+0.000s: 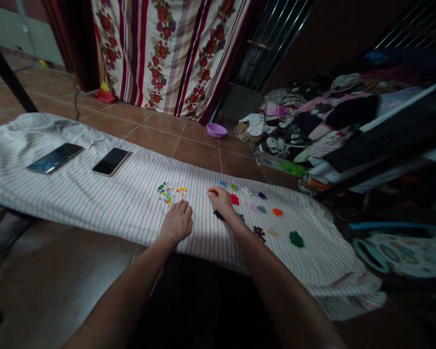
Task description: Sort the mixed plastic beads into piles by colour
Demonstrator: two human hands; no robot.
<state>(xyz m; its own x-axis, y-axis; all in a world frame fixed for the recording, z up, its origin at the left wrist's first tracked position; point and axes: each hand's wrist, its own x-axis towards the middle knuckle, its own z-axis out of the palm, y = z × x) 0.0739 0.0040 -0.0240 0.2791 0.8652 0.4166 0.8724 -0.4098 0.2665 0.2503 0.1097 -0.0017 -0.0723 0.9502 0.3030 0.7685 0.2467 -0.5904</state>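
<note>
Small coloured pieces lie in piles on a striped cloth [141, 203]. My left hand [177, 222] rests on the cloth, fingers bent and a little apart, just below a mixed pile [164, 193] and a small yellow group [181, 190]. My right hand [221, 199] is pinched over the cloth, left of a red pile [234, 199]; what its fingertips hold is too small to name. A black pile [218, 214] shows partly below it. Farther right are orange [277, 212], dark brown [259, 233] and dark green [296, 239] piles.
Two dark-screened devices, a larger one [55, 158] and a phone [111, 161], lie on the cloth's left part. Beyond are a purple basin [216, 130] on the tiles, a flowered curtain [160, 53] and heaped clothes [312, 111]. A metal pole [9, 72] slants at left.
</note>
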